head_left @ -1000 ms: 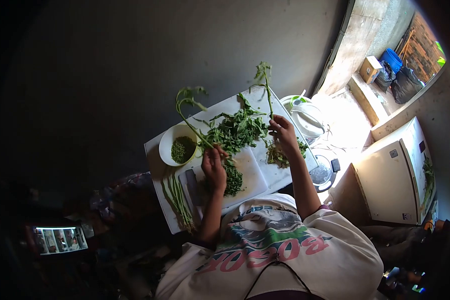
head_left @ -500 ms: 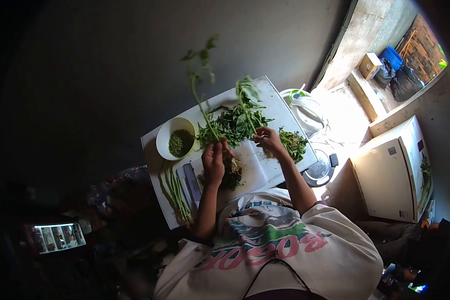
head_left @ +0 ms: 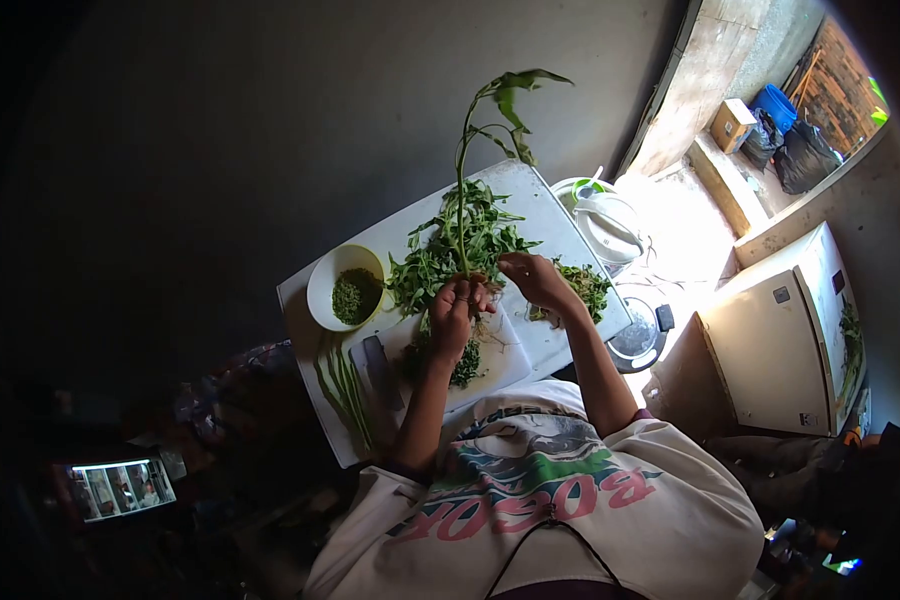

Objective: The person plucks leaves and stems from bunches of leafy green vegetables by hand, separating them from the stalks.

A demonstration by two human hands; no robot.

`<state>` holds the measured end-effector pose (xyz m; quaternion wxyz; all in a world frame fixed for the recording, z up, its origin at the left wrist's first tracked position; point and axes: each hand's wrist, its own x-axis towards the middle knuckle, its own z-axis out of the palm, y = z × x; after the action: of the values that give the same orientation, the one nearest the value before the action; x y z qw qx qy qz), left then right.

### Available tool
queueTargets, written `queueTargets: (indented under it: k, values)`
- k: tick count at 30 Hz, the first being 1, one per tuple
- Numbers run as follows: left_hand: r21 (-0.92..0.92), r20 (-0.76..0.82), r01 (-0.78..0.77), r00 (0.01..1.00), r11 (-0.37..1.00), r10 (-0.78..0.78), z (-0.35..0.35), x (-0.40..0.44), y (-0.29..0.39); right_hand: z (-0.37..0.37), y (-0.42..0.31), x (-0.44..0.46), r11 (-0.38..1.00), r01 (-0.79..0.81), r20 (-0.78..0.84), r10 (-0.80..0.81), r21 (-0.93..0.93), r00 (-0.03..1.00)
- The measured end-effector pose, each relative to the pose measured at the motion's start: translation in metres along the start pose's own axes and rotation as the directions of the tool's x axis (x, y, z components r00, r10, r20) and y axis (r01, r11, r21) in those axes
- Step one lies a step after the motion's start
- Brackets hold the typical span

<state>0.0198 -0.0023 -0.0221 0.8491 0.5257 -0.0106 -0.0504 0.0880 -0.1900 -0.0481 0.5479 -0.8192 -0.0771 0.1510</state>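
My left hand (head_left: 454, 313) is closed around the root end of a tall leafy stem (head_left: 461, 200), which stands upright above it. Just to the right, my right hand (head_left: 533, 277) has its fingers bent close together near the stem; whether anything is between them is hidden. Under the left hand, chopped greens (head_left: 465, 368) lie on a white cutting board (head_left: 505, 358). Behind the hands spreads a pile of leafy greens (head_left: 430, 262). A knife with a wide blade (head_left: 376, 370) rests at the board's left side.
On the white table (head_left: 560, 222) are a bowl (head_left: 319, 290) of chopped greens, long green stalks (head_left: 345, 390) at the left and a smaller pile of greens (head_left: 582, 290) at the right. A lidded pot (head_left: 638, 335) and a small white refrigerator (head_left: 770, 345) stand to the right.
The stem that was in my right hand is gone from it, and that hand has moved up beside my left hand. The left hand's stem now stands more upright, its top leaning right.
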Motion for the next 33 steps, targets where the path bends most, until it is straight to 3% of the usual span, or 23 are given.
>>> queueTargets:
  k: [1,5,6,7,8,10,12,14,17,18,20,21,24,26,28,29,30,31,32,33]
  values:
    - [-0.015,0.007,0.009,1.000,1.000,-0.009,0.000,0.002,-0.002,-0.004,-0.005,-0.004,0.979,0.047,-0.023,-0.053,-0.196,0.998]
    - [-0.021,0.054,0.047,0.998,0.999,-0.046,0.001,0.008,-0.002,-0.007,-0.004,-0.005,0.945,-0.006,-0.014,0.002,-0.328,1.000]
    - [-0.021,0.051,0.046,0.998,0.999,-0.045,0.002,0.009,-0.002,-0.010,-0.016,-0.010,1.000,-0.024,0.058,0.024,-0.002,0.998]
    - [-0.026,0.060,0.052,0.997,0.998,-0.051,0.002,0.009,-0.004,-0.011,-0.027,-0.016,0.944,-0.066,0.134,0.023,0.323,0.991]
    - [-0.030,0.070,0.061,0.996,0.998,-0.059,0.004,0.008,-0.005,-0.010,-0.036,-0.022,0.943,-0.070,0.136,0.027,0.325,0.990]
    - [0.029,0.050,0.083,0.995,0.996,-0.084,0.005,0.007,-0.010,-0.011,-0.053,-0.031,0.868,0.124,0.101,-0.195,0.480,0.976]
    - [0.092,0.032,0.101,0.994,0.991,-0.104,0.007,0.009,-0.012,-0.017,-0.056,-0.031,0.896,0.139,0.090,-0.194,0.423,0.977]
    - [0.361,0.025,-0.006,1.000,0.933,-0.003,0.009,0.012,-0.014,-0.021,-0.054,-0.031,0.991,0.123,0.002,-0.123,0.059,0.992]
    - [0.399,-0.012,0.029,1.000,0.917,-0.026,0.016,0.015,-0.012,-0.026,-0.057,-0.041,0.983,0.178,-0.070,-0.181,-0.055,0.981]
    - [0.400,-0.008,0.029,1.000,0.916,-0.028,0.016,0.018,-0.014,-0.029,-0.055,-0.043,0.983,0.176,-0.074,-0.180,-0.055,0.981]
    - [0.325,-0.121,-0.005,0.992,0.946,0.047,0.017,0.022,-0.020,-0.040,-0.045,-0.050,0.906,0.333,0.145,-0.305,-0.261,0.941]
    - [0.305,-0.137,-0.001,0.990,0.952,0.045,0.021,0.022,-0.018,-0.046,-0.037,-0.050,0.942,0.200,0.217,-0.142,-0.271,0.966]
    - [0.261,-0.068,0.021,0.998,0.965,-0.003,0.025,0.024,-0.022,-0.059,-0.005,-0.050,0.910,0.186,0.068,-0.174,-0.370,0.983]
    - [0.167,-0.039,0.063,0.998,0.984,-0.058,0.032,0.023,-0.028,-0.070,0.009,-0.044,0.903,0.139,0.100,-0.108,-0.405,0.989]
    - [0.007,0.023,0.164,0.986,0.986,-0.164,0.039,0.022,-0.036,-0.076,-0.006,-0.046,0.946,0.132,-0.069,-0.159,-0.296,0.985]
    - [0.043,0.106,0.161,0.981,0.986,-0.165,0.031,0.027,-0.050,-0.078,-0.004,-0.038,0.996,0.073,-0.005,-0.073,-0.056,0.997]
    - [0.042,0.111,0.163,0.980,0.986,-0.167,0.034,0.026,-0.053,-0.077,-0.008,-0.035,0.996,0.070,-0.009,-0.071,-0.057,0.997]
    - [0.039,0.199,0.207,0.957,0.978,-0.210,0.037,0.025,-0.055,-0.076,-0.012,-0.031,0.950,0.034,0.025,-0.044,0.310,0.999]
    - [0.040,0.284,0.249,0.926,0.968,-0.250,0.039,0.023,-0.057,-0.075,-0.017,-0.029,0.773,-0.016,0.066,-0.034,0.634,0.997]
    - [-0.005,0.225,0.329,0.921,0.944,-0.319,0.053,0.017,-0.049,-0.072,-0.020,-0.027,0.694,0.018,0.042,-0.070,0.720,0.997]
